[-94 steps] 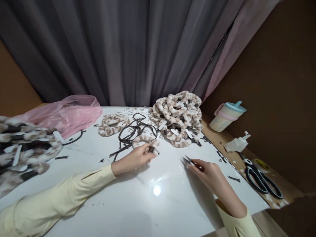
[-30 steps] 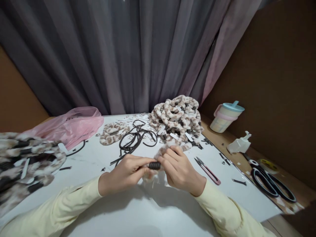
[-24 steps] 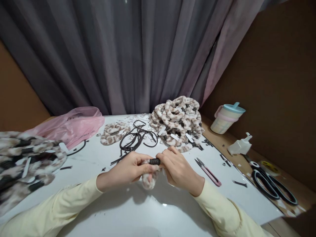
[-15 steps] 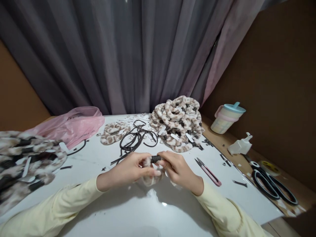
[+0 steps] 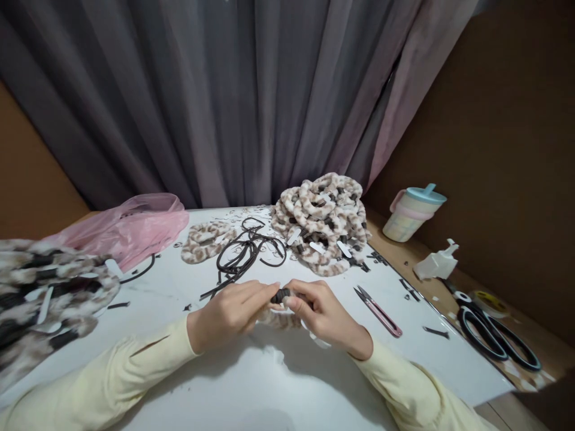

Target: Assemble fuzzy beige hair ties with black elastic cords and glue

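Note:
Between my hands is a fluffy white-and-brown ring (image 5: 282, 319) with a dark ribbed section (image 5: 281, 295) along its top. My left hand (image 5: 233, 308) is closed on the ring's left side, back of the hand toward me, its fingers reaching to the dark section. My right hand (image 5: 321, 311) pinches the right end of that section between thumb and fingers. Part of the ring is hidden by the hands. Just beyond them lies a tangle of dark cord (image 5: 242, 254). Thread snips (image 5: 378, 311) with pink handles rest to the right of my right hand.
A heap of similar fluffy rings (image 5: 321, 221) stands at the back; more rings (image 5: 54, 299) lie at left, and a single one (image 5: 207, 240) near the cord. Around them are a pink plastic bag (image 5: 135, 224), a lidded cup (image 5: 413, 212), a white bottle (image 5: 436, 263) and large scissors (image 5: 498, 338).
My left hand has rolled over the ring, so its back now faces me and its thumb is hidden. The ring has tilted lower between my hands. My right hand keeps its pinch.

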`<action>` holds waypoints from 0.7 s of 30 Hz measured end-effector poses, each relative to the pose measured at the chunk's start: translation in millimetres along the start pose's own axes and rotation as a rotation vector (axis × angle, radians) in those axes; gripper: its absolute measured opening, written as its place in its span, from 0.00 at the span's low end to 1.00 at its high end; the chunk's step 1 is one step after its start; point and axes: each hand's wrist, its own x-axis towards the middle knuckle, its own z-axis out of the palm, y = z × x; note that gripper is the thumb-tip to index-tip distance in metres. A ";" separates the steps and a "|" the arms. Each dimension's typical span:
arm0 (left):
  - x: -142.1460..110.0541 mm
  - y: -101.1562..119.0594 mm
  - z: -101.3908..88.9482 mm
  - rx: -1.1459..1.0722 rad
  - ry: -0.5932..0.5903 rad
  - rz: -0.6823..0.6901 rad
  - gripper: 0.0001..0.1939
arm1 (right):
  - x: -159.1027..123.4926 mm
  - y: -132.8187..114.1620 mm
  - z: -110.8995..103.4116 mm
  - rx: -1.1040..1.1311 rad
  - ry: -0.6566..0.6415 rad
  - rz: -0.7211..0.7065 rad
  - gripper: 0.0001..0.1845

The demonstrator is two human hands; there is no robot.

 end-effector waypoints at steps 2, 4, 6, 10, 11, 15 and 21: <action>0.0 3.0 0.2 -0.085 0.025 -0.083 0.16 | -1.5 -0.2 3.7 -0.036 0.050 -0.066 0.23; 1.5 6.0 -0.4 -0.165 0.042 -0.157 0.14 | -3.7 0.7 7.5 -0.101 0.106 -0.150 0.18; 3.6 8.5 -1.3 -0.235 0.045 -0.224 0.12 | -5.9 3.1 11.3 -0.189 0.162 -0.241 0.13; 5.4 10.7 -0.8 -0.320 0.025 -0.304 0.10 | -7.7 9.4 16.2 -0.428 0.271 -0.420 0.10; 5.2 10.6 -0.3 -0.328 0.021 -0.310 0.10 | -7.6 10.3 16.3 -0.489 0.289 -0.456 0.09; 4.3 8.0 1.1 -0.288 0.018 -0.293 0.10 | -5.7 9.2 13.2 -0.604 0.323 -0.520 0.10; 5.0 0.9 -4.1 -0.274 -0.084 -0.247 0.11 | -4.5 7.6 5.9 -0.563 0.296 -0.492 0.09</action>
